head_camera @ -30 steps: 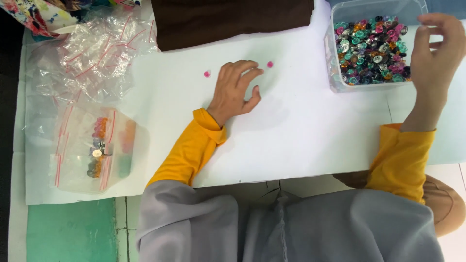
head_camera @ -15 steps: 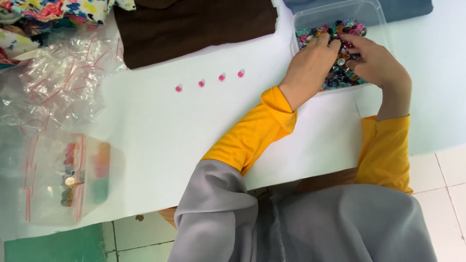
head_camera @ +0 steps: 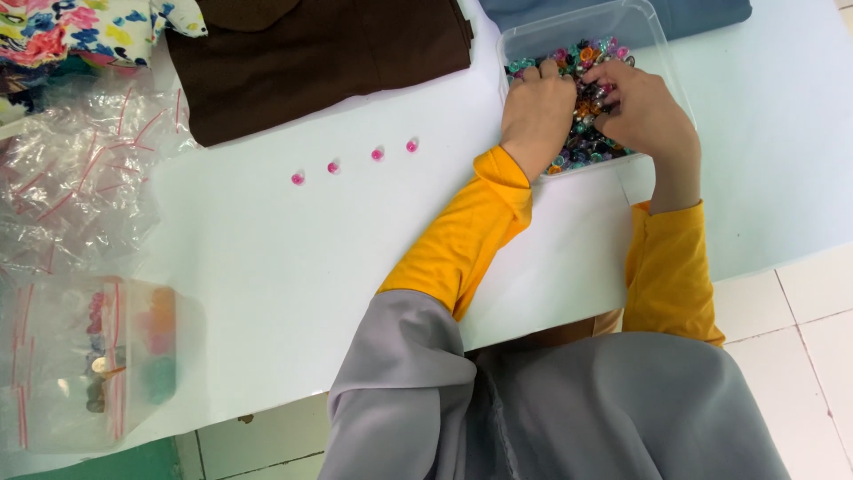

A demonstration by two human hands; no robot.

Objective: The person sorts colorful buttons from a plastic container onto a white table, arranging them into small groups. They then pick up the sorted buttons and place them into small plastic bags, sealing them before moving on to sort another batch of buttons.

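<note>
both hands are down in a clear plastic tub of mixed coloured beads at the far right of the white counter; the left hand lies knuckles up with fingers curled into the heap, and the right hand is bent over it beside the left. whether either grip pinches a bead cannot be told. four pink beads sit in a row on the counter, well apart from the tub, below a brown cloth, with clear zip bags at the left.

Your left hand: palm down, fingers curled, forearm angled up and right. Your right hand: palm down, fingers bent, close beside the left.
</note>
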